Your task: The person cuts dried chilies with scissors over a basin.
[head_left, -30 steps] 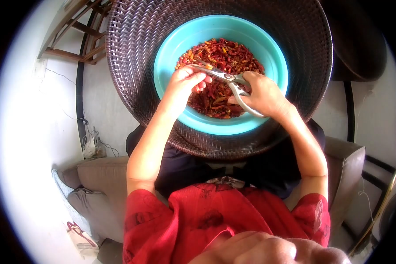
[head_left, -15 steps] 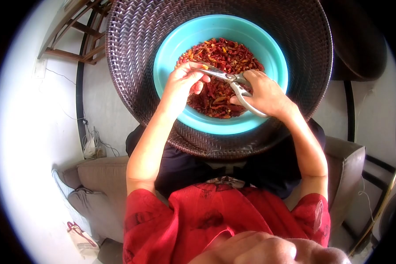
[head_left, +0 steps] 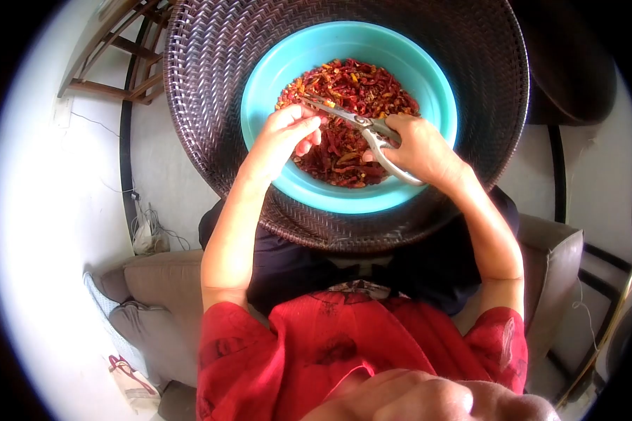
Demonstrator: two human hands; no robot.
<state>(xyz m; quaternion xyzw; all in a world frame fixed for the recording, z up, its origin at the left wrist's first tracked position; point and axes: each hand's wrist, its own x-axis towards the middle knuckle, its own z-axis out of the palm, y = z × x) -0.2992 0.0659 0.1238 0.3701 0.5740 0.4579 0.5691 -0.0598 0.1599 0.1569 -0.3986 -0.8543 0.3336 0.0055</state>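
My right hand [head_left: 423, 146] is wrapped round the handles of a pair of scissors [head_left: 364, 122], one pale handle loop showing below the thumb. The blades point left over a heap of cut dried red chilies [head_left: 351, 84], reaching the fingertips of my left hand [head_left: 288, 133]. That hand is closed in a pinch at the blades, with a small piece of dried chili at its fingertips, mostly hidden. A yellow-orange bit shows beside the blades. The chilies lie in a turquoise basin [head_left: 361, 202], above which both hands are held.
The basin sits inside a wide dark woven basket [head_left: 207, 91] over my lap. A grey-brown sofa [head_left: 165, 288] is around me. Cables [head_left: 151, 228] lie on the floor at left, a wooden rack [head_left: 105, 88] stands at upper left, and a dark rounded seat [head_left: 572, 70] at upper right.
The scissor blades look closer together now, and their tips have shifted slightly left and up. My left fingers have moved slightly left and down; my right hand has barely moved.
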